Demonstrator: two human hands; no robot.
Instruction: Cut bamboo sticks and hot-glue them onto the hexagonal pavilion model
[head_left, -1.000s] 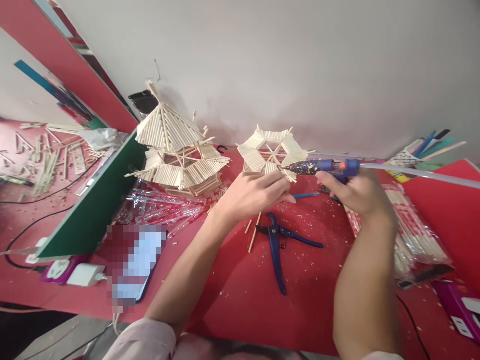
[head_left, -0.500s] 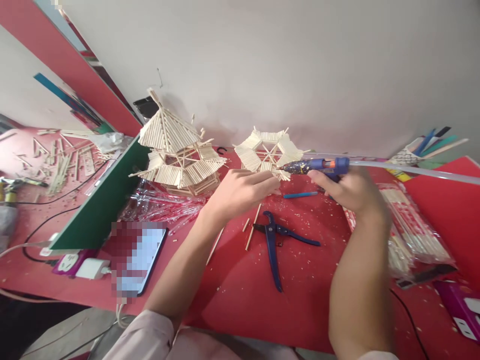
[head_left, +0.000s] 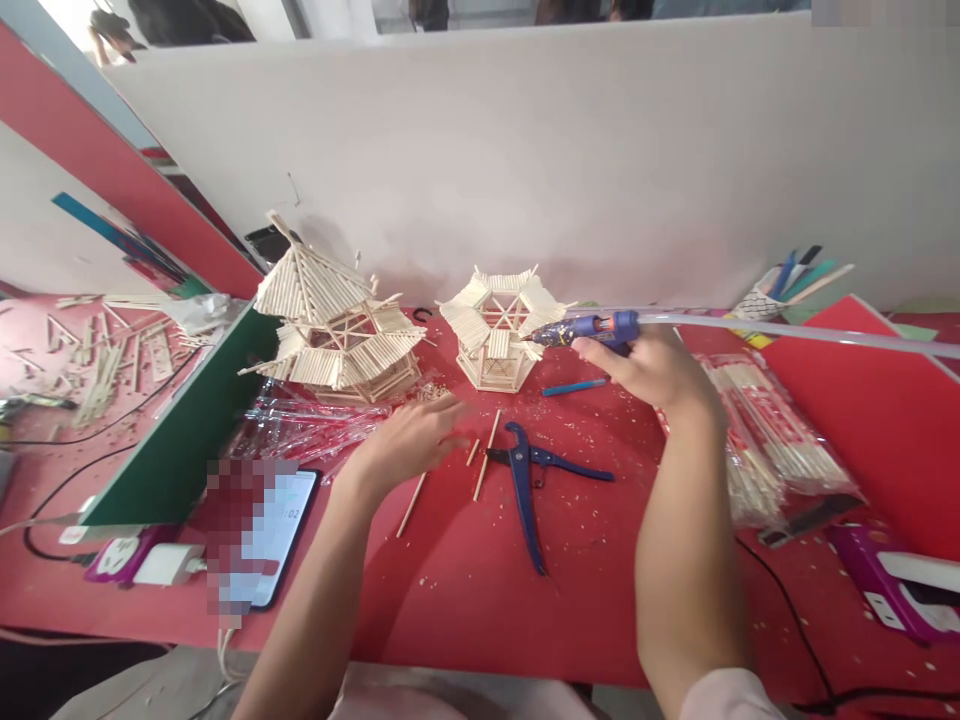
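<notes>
a: what's my right hand (head_left: 649, 370) got?
b: it's clenched round the blue hot-glue gun (head_left: 600, 328) — nozzle at the roof edge of the small pale hexagonal pavilion of wooden sticks (head_left: 491, 355). touching or just off, i can't tell. the pavilion stands on the red table (head_left: 600, 600), near the white wall.
a: i see my left hand (head_left: 409, 440) low over the table, fingers spread and loose, gripping nothing.
b: yes — thin loose wooden sticks (head_left: 484, 468) lie just beside its fingertips, with the blue-handled cutters (head_left: 525, 500) right of them. the larger two-tier stick pagoda (head_left: 330, 330) stands left of the pavilion.
</notes>
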